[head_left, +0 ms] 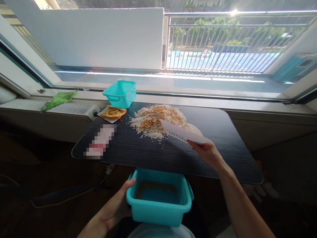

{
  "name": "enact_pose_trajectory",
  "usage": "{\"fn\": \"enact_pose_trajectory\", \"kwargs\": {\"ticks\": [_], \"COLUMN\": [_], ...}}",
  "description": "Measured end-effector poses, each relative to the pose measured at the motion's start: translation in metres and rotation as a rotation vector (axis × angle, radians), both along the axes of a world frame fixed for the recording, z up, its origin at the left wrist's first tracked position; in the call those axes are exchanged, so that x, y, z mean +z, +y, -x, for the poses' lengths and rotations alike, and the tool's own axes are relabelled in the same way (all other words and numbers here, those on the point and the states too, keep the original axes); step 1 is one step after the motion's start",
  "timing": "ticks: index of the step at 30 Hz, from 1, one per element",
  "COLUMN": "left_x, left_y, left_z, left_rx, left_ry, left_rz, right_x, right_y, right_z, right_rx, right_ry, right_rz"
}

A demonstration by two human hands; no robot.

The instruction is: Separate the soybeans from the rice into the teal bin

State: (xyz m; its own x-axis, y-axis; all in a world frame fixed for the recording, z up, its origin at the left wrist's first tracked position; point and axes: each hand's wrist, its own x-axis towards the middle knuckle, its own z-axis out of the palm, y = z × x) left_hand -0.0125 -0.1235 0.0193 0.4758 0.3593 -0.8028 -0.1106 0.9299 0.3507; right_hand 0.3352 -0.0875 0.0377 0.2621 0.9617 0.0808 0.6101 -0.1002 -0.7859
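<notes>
My left hand [120, 197] grips the left rim of a turquoise plastic bin [160, 211], thumb over the edge. The bin is held below the table's front edge, and small round greenish-brown grains [156, 185] lie along its far and left sides. In my right hand [205, 150] is a white sheet of paper [184, 132] with a row of punched notches along its near edge. It is tilted over the right part of a heap of white rice [155, 133] mixed with yellow soybeans [148, 124]. Part of the heap is hidden behind the sheet.
The dark table [138, 155] also carries a second turquoise bin [127, 99], a folded yellow cloth [112, 113] on something white, and a blurred-out item [100, 142]. Behind are a window sill, a radiator [74, 109] and a green cloth [60, 99]. A cable [66, 202] hangs at left.
</notes>
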Motion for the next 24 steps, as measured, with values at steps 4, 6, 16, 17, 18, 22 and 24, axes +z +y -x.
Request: {"fn": "enact_pose_trajectory", "kwargs": {"ticks": [4,6,16,17,18,22,24], "left_x": [-0.003,-0.003,0.002,0.002,0.002,0.004,0.006], "left_y": [0.0,0.001,0.001,0.001,0.001,0.0,0.0], "left_z": [0.0,-0.001,-0.006,-0.006,-0.006,-0.005,-0.004], "left_rx": [0.003,0.001,0.019,0.022,0.024,0.02,-0.002], "left_ry": [-0.018,-0.013,0.034,0.032,0.032,0.027,0.012], "left_rz": [0.015,0.02,0.019,0.017,0.015,-0.008,-0.022], "right_x": [0.005,0.009,0.007,0.006,0.006,0.009,0.015], "right_y": [-0.006,-0.015,-0.04,-0.04,-0.041,-0.053,-0.06], "right_z": [-0.009,-0.013,-0.002,0.003,0.008,0.035,0.047], "right_rx": [0.087,0.117,0.148,0.175,0.203,0.336,0.403], "right_ry": [-0.002,0.013,0.162,0.179,0.194,0.213,0.177], "right_rz": [0.026,0.043,0.073,0.08,0.082,0.13,0.165]}}
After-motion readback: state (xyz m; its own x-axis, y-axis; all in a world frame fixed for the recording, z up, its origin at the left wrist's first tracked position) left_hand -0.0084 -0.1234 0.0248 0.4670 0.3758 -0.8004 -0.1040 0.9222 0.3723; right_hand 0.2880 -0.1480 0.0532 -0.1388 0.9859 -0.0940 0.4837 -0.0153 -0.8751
